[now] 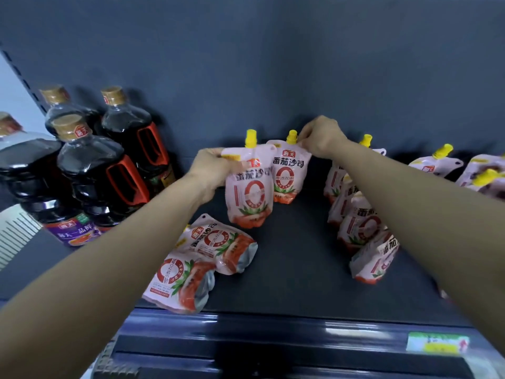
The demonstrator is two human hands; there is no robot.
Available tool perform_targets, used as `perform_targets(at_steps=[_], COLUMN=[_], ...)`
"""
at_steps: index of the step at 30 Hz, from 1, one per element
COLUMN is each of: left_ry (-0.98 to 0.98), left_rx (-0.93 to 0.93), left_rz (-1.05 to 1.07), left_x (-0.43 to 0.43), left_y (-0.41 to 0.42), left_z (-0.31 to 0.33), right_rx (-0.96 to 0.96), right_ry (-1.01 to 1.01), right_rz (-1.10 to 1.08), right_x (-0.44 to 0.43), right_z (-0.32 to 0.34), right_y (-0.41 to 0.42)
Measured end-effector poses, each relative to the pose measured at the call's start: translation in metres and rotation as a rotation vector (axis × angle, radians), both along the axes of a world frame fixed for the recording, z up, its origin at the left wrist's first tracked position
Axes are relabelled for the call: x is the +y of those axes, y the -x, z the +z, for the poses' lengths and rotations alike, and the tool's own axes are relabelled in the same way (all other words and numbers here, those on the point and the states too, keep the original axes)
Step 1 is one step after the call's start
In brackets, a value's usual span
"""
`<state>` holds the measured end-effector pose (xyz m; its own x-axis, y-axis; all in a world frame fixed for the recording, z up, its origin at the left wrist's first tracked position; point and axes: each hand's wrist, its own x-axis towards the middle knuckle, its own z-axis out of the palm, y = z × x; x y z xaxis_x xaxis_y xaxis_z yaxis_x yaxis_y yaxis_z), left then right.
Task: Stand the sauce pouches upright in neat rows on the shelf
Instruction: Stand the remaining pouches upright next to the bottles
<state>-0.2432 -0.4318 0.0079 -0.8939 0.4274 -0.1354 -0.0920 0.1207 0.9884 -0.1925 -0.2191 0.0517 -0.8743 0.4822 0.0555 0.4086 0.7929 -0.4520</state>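
Pouches (250, 192): thin flexible plastic film, glossy, printed, creased where it bulges. Gussets (247, 258) on the two lying flat look silvery, foil-like, shiny. Caps (250, 138): yellow plastic, smooth, duller than the film. Bottles (90, 165): clear glossy plastic over dark liquid, with sharp highlights on the shoulders. Handles (120, 179): red plastic, smooth, semi-gloss. Bottle tops (71, 128): tan wrap, slight sheen. Label (73, 231): purple, glossy. Shelf (295, 269): dark, smooth, matt. Back panel (273, 64): grey-blue, matt, looks like painted metal. Rail (273, 332) at the front edge: dark, glossy, plastic by the look of it, reflects the lights. Tag (437, 343) on it: looks like paper, too blurred to say more.
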Motion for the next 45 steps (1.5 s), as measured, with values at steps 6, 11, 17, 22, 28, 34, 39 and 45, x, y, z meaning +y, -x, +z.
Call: perform_targets(at_steps=[6,11,17,22,28,34,39,45], left_ry=[0.072,0.052,0.058,0.170,0.279,0.476,0.874,1.200], left_rx=[0.071,0.116,0.153,0.265,0.366,0.756,1.432,1.652], left_rz=[0.001,0.048,0.050,-0.017,-0.099,-0.073,-0.037,0.029], left_x=[0.029,0.049,0.065,0.065,0.051,0.019,-0.019,-0.054], left_y=[-0.025,-0.037,-0.045,-0.048,-0.050,-0.070,-0.098,-0.122], left_z=[-0.019,-0.026,-0.022,-0.018,-0.006,0.029,0.055,0.066], right_rx=[-0.014,0.006,0.066,0.015,0.006,0.066,0.084,0.106], right_ry=[-0.031,-0.126,-0.106,-0.174,-0.339,-0.534,-0.720,-0.917], right_rz=[0.033,0.075,0.078,0.128,0.209,0.279,0.398,0.589], right_x=[0.002,0.004,0.010,0.012,0.000,-0.018,-0.040,-0.087], right_z=[0.005,0.009,0.013,0.015,0.022,0.036,0.045,0.048], right_y=[-0.013,-0.022,-0.028,-0.033,-0.044,-0.054,-0.065,-0.080])
